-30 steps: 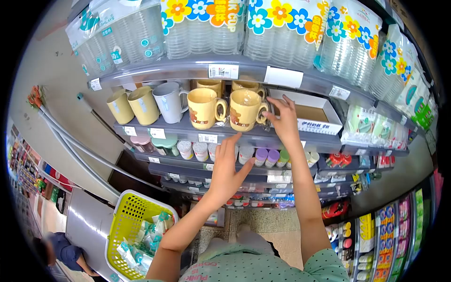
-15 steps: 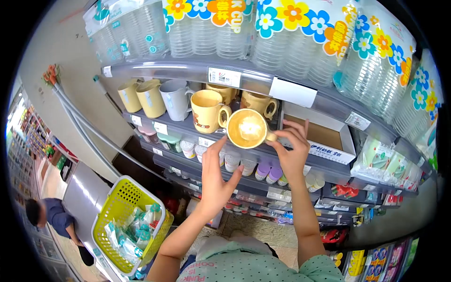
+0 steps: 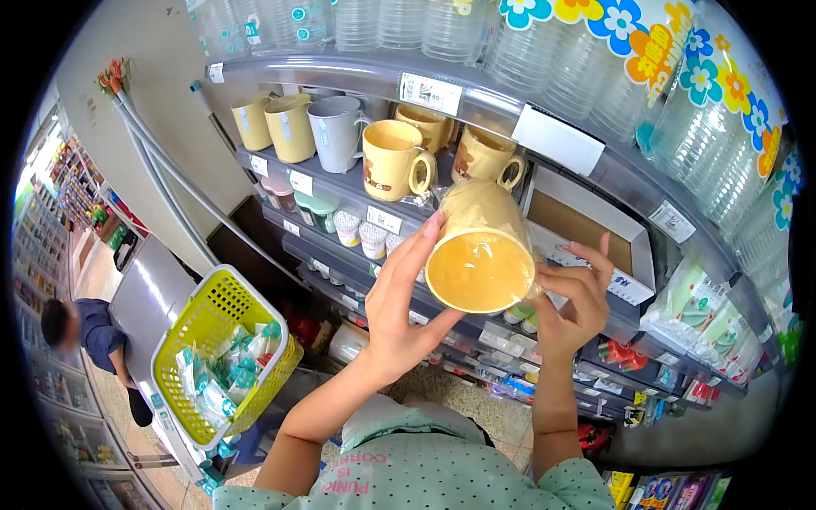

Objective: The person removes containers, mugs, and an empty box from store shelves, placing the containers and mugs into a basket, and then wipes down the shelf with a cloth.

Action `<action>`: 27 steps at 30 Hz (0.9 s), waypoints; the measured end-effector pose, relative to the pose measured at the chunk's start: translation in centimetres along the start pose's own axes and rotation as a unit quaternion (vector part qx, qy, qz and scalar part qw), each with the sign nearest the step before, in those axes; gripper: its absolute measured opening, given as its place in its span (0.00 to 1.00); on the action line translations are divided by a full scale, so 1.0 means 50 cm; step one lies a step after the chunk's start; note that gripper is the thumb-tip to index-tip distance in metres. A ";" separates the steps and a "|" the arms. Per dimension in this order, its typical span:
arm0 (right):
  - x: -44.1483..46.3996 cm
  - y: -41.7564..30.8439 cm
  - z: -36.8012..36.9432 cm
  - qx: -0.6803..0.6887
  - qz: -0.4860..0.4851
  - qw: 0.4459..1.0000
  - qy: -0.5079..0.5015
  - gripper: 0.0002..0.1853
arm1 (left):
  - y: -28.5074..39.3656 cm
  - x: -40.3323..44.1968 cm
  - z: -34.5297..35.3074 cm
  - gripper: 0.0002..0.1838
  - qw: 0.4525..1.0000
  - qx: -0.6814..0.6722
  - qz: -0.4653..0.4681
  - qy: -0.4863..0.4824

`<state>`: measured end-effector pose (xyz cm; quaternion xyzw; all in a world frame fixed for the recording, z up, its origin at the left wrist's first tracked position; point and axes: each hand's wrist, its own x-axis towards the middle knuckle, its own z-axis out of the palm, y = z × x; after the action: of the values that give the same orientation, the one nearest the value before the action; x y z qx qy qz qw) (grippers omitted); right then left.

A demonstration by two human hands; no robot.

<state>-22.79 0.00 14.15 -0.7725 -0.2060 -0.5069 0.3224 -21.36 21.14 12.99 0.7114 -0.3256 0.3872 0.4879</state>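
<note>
A yellow mug (image 3: 483, 255) is in the air in front of the shelf, tilted with its open rim toward me. My right hand (image 3: 578, 293) pinches it at its handle side. My left hand (image 3: 404, 302) has its fingers and thumb spread at the mug's left side, with the fingertips at its wall. Behind, a yellow mug with a brown picture (image 3: 391, 161) stands upright on the shelf. Another yellow mug (image 3: 484, 157) stands right of it, and a grey mug (image 3: 333, 132) is further left.
A white open box (image 3: 633, 287) lies on the shelf at the right. Packs of clear cups (image 3: 552, 76) fill the upper shelf. A green basket (image 3: 280, 374) with packets stands at the lower left. A person (image 3: 98, 336) is at the far left. Grey pipes (image 3: 161, 170) lean on the wall.
The mug has come off the shelf toward me, its rim tipping down, held by my right hand. My left hand has moved up to its side. The view has shifted.
</note>
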 end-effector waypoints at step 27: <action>0.040 -0.107 0.172 0.166 0.135 0.952 -0.219 0.15 | -0.120 0.009 -0.282 0.41 0.820 -0.196 -0.525 -0.115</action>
<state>-19.84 9.86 15.14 -0.8207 -0.2464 -0.2350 0.4587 -19.38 36.34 13.88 0.7030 -0.0256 -0.0842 0.7057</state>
